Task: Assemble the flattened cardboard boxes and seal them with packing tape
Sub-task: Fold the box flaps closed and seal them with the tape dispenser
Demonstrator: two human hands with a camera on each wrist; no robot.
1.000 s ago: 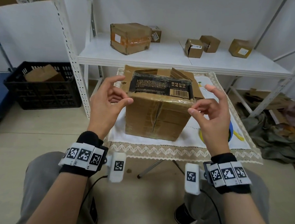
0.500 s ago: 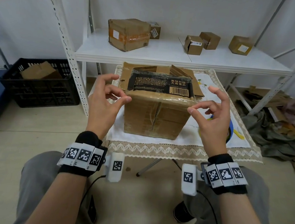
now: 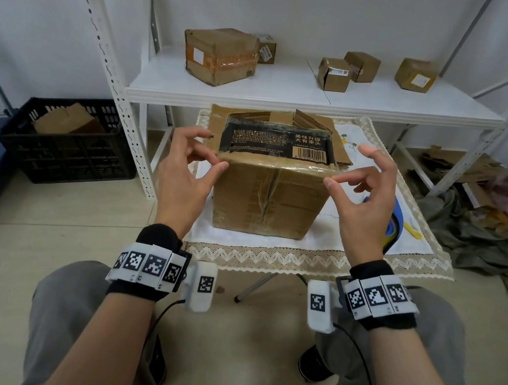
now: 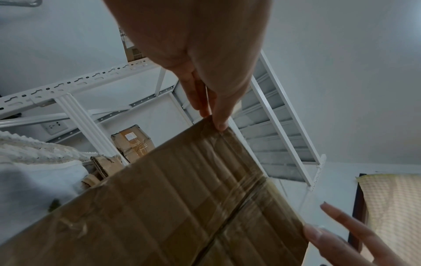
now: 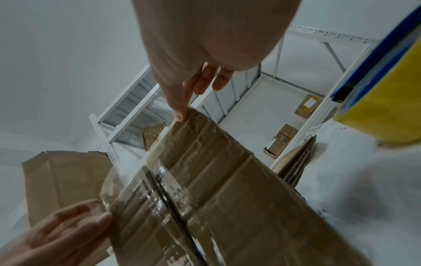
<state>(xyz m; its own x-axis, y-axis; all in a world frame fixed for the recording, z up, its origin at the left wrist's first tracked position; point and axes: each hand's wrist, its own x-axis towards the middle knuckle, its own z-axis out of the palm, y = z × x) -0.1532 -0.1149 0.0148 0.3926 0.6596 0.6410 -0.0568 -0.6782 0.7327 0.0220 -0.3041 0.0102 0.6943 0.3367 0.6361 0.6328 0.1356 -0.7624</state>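
A worn brown cardboard box (image 3: 269, 199) stands upright on the cloth-covered table (image 3: 317, 256), its top carrying a black printed label (image 3: 277, 140). Clear packing tape (image 3: 275, 163) lies along its top front edge and overhangs the left side (image 5: 118, 181). My left hand (image 3: 187, 168) has its thumb on the box's top left front corner (image 4: 219, 126), the other fingers loosely curled above. The thumb of my right hand (image 3: 363, 189) presses the top right front corner (image 5: 180, 115), fingers spread and clear of the box. Neither hand is seen to grip anything.
Flattened cardboard (image 3: 308, 120) lies behind the box. A white metal shelf (image 3: 285, 98) above holds several taped boxes (image 3: 220, 54). A black crate (image 3: 66, 142) with cardboard sits on the floor at left. A blue and yellow object (image 3: 395, 226) lies on the table's right; cardboard scraps (image 3: 463, 167) are beyond.
Both thumbs stay at the box's top front corners, and the fingers have curled in slightly. The box has not moved.
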